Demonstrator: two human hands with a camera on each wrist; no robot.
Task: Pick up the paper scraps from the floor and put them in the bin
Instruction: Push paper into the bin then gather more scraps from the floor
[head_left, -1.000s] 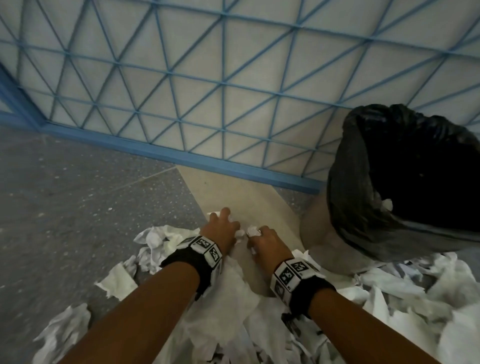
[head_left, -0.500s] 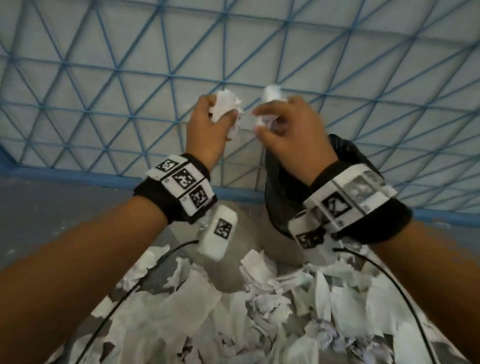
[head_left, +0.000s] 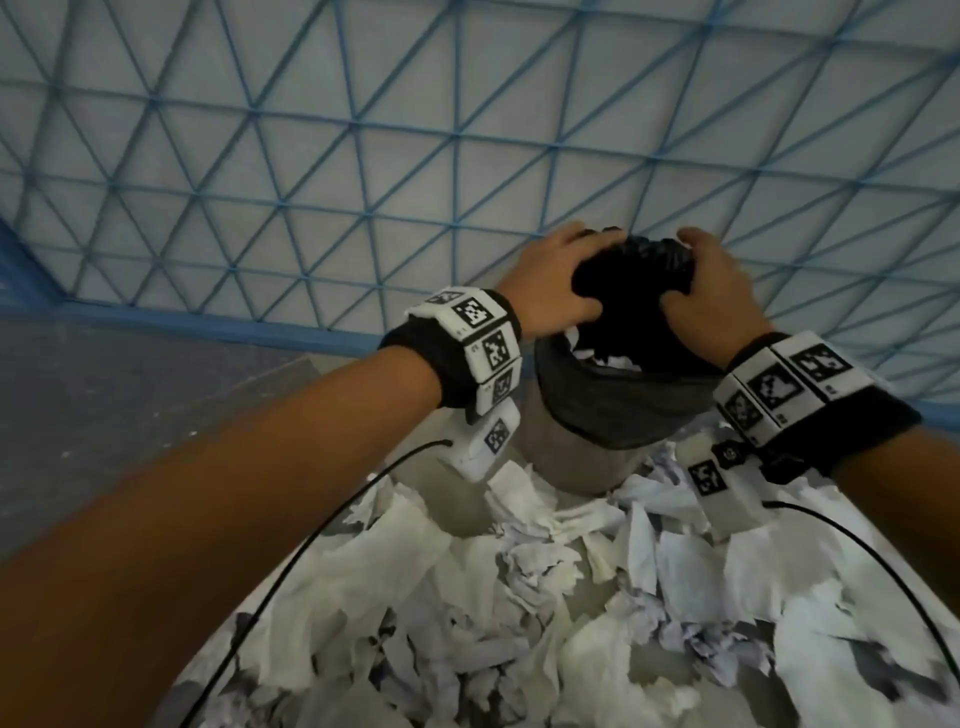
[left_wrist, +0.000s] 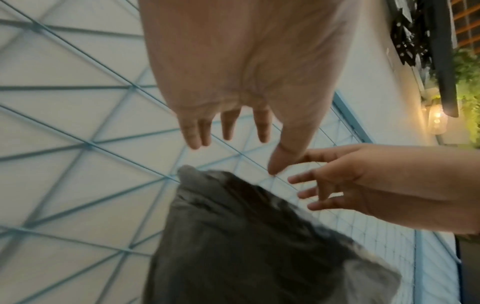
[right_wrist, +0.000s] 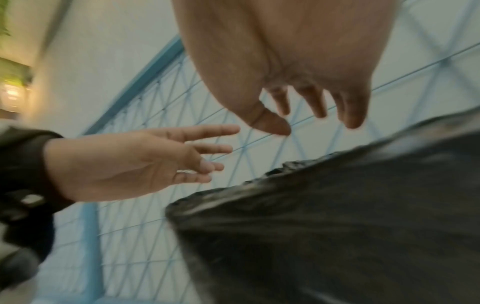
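Observation:
The bin (head_left: 582, 457) stands against the lattice wall, lined with a black bag (head_left: 623, 400), and white scraps (head_left: 605, 358) show inside its mouth. My left hand (head_left: 561, 280) and right hand (head_left: 711, 291) hover side by side over the opening, fingers spread and holding nothing. In the left wrist view the left hand (left_wrist: 228, 127) hangs open above the bag (left_wrist: 246, 246), with the right hand (left_wrist: 350, 185) beside it. The right wrist view shows the right hand (right_wrist: 311, 102) open, the left hand (right_wrist: 130, 164) open too, and the bag (right_wrist: 337, 226) below. A thick heap of torn paper scraps (head_left: 519, 597) covers the floor before the bin.
A blue triangular lattice panel (head_left: 363, 156) rises right behind the bin, with a blue base rail (head_left: 208, 322). Grey speckled floor (head_left: 104, 389) lies to the left. Black cables (head_left: 311, 530) trail from both wrist cameras over the scraps.
Both hands rose from the floor pinching small scraps, moved right over the bin and let them go. They now hang open above the bag.

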